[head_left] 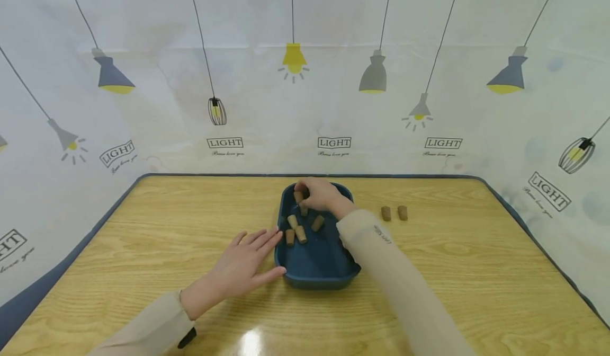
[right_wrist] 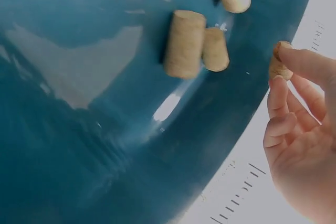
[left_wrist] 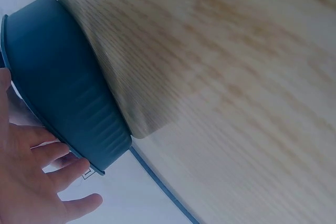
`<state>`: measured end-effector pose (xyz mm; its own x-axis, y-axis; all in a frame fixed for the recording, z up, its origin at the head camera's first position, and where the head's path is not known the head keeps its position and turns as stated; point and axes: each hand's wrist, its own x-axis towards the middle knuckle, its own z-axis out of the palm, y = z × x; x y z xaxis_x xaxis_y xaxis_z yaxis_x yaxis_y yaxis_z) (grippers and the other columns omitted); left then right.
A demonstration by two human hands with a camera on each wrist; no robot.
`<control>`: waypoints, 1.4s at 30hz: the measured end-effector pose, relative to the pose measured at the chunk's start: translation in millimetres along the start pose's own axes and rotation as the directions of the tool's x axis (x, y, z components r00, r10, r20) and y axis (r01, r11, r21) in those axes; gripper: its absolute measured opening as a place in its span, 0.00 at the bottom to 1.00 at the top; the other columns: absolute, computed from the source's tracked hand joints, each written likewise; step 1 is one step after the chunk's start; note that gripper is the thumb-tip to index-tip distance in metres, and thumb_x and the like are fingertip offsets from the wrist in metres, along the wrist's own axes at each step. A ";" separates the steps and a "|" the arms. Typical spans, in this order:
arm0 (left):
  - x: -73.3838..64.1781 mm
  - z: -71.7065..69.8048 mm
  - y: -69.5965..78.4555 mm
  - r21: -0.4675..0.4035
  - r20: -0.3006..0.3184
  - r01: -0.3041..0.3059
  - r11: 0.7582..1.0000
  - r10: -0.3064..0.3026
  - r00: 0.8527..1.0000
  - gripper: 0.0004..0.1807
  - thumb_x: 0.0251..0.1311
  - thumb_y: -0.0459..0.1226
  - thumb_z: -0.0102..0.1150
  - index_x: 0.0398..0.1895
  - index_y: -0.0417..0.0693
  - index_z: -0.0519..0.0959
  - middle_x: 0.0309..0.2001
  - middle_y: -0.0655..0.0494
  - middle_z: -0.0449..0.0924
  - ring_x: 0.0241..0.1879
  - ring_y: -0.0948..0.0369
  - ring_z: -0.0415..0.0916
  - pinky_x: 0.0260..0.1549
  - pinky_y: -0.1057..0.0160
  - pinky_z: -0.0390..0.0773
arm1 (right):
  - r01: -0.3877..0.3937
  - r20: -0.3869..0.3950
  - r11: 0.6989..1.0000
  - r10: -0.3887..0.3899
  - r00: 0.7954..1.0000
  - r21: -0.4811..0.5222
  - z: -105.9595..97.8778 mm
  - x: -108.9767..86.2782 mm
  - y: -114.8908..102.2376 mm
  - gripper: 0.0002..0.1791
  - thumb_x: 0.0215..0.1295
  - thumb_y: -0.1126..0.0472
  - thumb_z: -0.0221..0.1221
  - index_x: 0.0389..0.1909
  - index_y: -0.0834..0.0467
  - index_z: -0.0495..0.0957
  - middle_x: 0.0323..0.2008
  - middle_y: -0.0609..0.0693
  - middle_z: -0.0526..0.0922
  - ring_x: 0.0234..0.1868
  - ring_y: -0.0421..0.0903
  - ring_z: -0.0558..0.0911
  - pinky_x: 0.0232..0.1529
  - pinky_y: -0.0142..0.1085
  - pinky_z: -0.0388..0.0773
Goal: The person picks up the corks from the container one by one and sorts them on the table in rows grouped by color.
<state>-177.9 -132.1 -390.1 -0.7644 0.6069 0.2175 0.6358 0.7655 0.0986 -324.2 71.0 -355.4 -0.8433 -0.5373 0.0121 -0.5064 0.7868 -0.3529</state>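
A deep blue tray [head_left: 321, 281] with rounded corners stands on the wooden table, with several tan corks [head_left: 301, 234] lying inside it. My right hand [head_left: 320, 194] reaches over the tray's far end. Its thumb and fingers pinch one small cork [right_wrist: 280, 62], seen best in the right wrist view. My left hand [head_left: 245, 263] lies along the tray's left side, fingers spread and fairly straight, with fingertips right at the rim. In the left wrist view those fingers overlap the blue side wall [left_wrist: 65, 82]; nothing is gripped in them.
Two more corks [head_left: 394, 213] stand on the table [head_left: 457, 271] to the right of the tray, beyond the right forearm. Behind the table's dark far edge rises a pale wall covering [head_left: 267, 117] printed with hanging lamps.
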 end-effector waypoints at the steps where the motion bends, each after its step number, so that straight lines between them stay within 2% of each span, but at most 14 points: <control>1: 0.0 -0.1 -0.1 0.000 0.002 0.001 1.000 -0.001 1.000 0.40 0.57 0.64 0.33 0.65 0.49 0.58 0.64 0.54 0.56 0.61 0.54 0.55 0.54 0.44 0.53 | 0.012 0.001 1.000 -0.012 1.000 0.010 -2.9 -0.8 -0.6 0.20 0.55 0.61 0.60 0.50 0.57 0.72 0.46 0.50 0.74 0.48 0.45 0.72 0.48 0.37 0.67; 10: -0.1 0.9 -0.2 0.005 0.002 0.001 1.000 -0.001 1.000 0.40 0.57 0.64 0.33 0.65 0.49 0.58 0.64 0.54 0.56 0.61 0.54 0.55 0.53 0.44 0.54 | 0.094 -0.006 0.994 -0.094 0.996 0.051 -25.7 -13.6 0.6 0.20 0.55 0.62 0.60 0.50 0.60 0.72 0.47 0.53 0.74 0.50 0.49 0.71 0.50 0.39 0.65; 19: 0.2 2.2 0.5 0.013 -0.001 0.003 1.000 -0.003 1.000 0.40 0.57 0.64 0.33 0.65 0.48 0.58 0.64 0.54 0.56 0.60 0.53 0.56 0.53 0.43 0.54 | 0.147 -0.081 0.988 -0.144 0.986 0.034 -32.4 -31.8 23.0 0.19 0.54 0.62 0.61 0.47 0.60 0.73 0.44 0.53 0.75 0.46 0.50 0.73 0.45 0.42 0.69; 26: -0.4 1.5 1.0 0.014 0.004 0.002 1.000 -0.002 1.000 0.40 0.57 0.64 0.33 0.65 0.48 0.58 0.64 0.54 0.56 0.60 0.53 0.55 0.53 0.44 0.54 | 0.133 -0.114 0.990 -0.127 0.985 0.046 -42.5 -50.5 43.4 0.18 0.54 0.63 0.61 0.47 0.61 0.73 0.44 0.55 0.75 0.42 0.51 0.74 0.36 0.41 0.72; 33: 0.2 0.9 0.2 0.024 0.005 0.003 1.000 -0.003 1.000 0.40 0.57 0.65 0.32 0.66 0.49 0.57 0.64 0.55 0.55 0.61 0.54 0.55 0.53 0.44 0.54 | 0.107 -0.142 0.992 -0.098 0.985 0.061 -49.1 -68.4 68.5 0.19 0.54 0.63 0.61 0.47 0.63 0.72 0.44 0.56 0.75 0.39 0.52 0.74 0.36 0.40 0.72; 42: 0.1 2.2 -0.6 0.019 0.004 0.007 1.000 -0.007 1.000 0.40 0.57 0.65 0.32 0.66 0.49 0.57 0.65 0.55 0.54 0.61 0.54 0.55 0.54 0.44 0.53 | 0.062 -0.174 0.996 -0.050 0.983 0.066 -52.8 -88.9 104.5 0.19 0.53 0.64 0.61 0.47 0.63 0.72 0.43 0.57 0.75 0.29 0.45 0.74 0.34 0.40 0.72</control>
<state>-178.7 -132.0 -392.3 -0.7694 0.6022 0.2131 0.6282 0.7738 0.0816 -311.6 217.1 -344.0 -0.8356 -0.5146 0.1925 -0.5447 0.7302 -0.4124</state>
